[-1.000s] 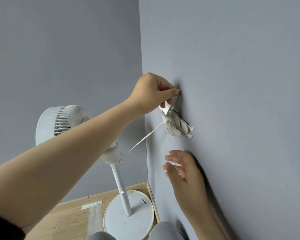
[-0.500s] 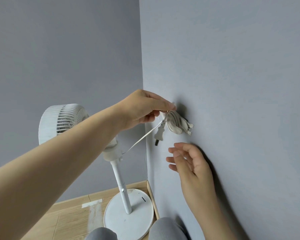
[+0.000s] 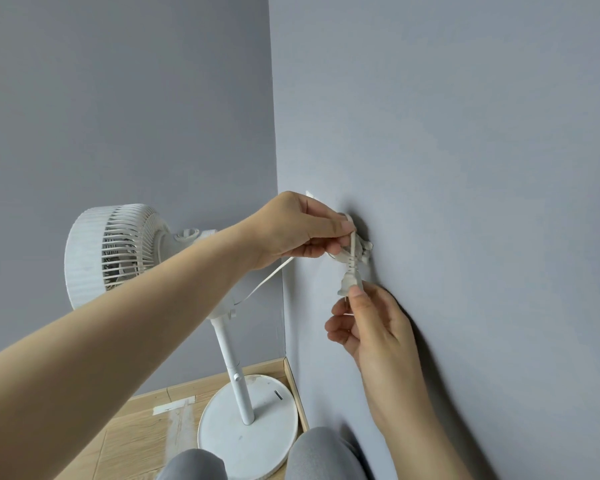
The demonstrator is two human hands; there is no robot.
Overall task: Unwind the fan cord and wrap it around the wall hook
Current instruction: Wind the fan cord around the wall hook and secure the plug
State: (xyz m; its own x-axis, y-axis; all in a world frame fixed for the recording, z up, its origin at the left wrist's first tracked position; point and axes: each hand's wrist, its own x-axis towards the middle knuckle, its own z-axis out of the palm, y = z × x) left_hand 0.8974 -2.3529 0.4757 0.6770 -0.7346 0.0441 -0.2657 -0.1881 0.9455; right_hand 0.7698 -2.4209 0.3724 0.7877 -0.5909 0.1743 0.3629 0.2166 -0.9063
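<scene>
Left hand [image 3: 298, 230] pinches the cord [image 3: 267, 277] right at the hook [image 3: 367, 247]; just below it, right hand [image 3: 371, 327] grips the plug [image 3: 350, 280] between thumb and fingertips.

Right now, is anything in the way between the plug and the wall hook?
Nothing visible. The plug hangs just below the cord-wrapped hook, pinched by the right hand; the left hand holds the cord at the hook.

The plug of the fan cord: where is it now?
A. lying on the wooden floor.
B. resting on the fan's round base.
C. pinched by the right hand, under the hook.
C: the right hand pinches the lower end of the plug, just below the wound cord on the wall.
</scene>
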